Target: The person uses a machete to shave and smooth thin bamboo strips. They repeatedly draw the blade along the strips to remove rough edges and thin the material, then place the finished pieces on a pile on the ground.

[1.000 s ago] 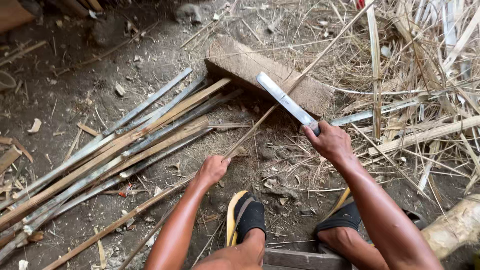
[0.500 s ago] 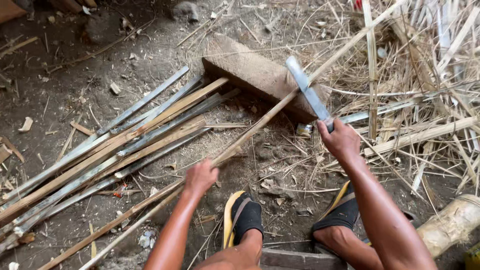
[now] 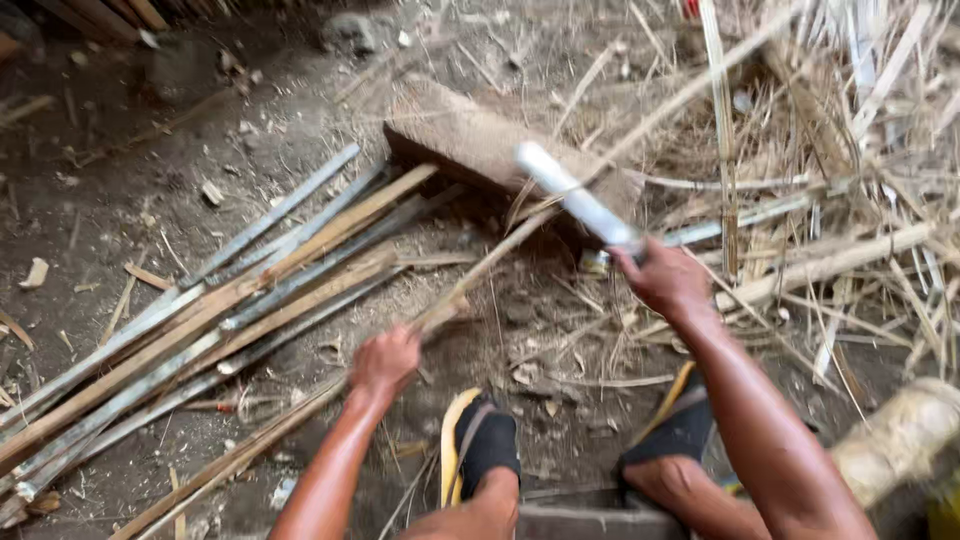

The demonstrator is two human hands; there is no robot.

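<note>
A long bamboo strip (image 3: 480,275) is gripped by the left hand (image 3: 385,362), the fingers being closed around it just in front of the wooden block (image 3: 490,150). From that grip the strip is seen running up and to the right across the block, its far end being lost in the dry cuttings beyond; its near end is laid down to the left over the dirt floor (image 3: 120,150). A machete (image 3: 578,200) is held by the right hand (image 3: 665,280), which is closed on the handle just to the right of the block. The pale blade is angled up and to the left, so that its tip is placed over the block, close to the strip; whether blade and strip are touching cannot be told, both being blurred.

To the left of the block a bundle of split bamboo slats (image 3: 230,300) is laid out on the floor, the grey and tan pieces being set side by side with their upper ends touching the block's edge. To the right of the block a heap of dry bamboo trimmings (image 3: 830,200) is spread. Below the block two feet in black sandals (image 3: 485,450) are planted on the ground.
</note>
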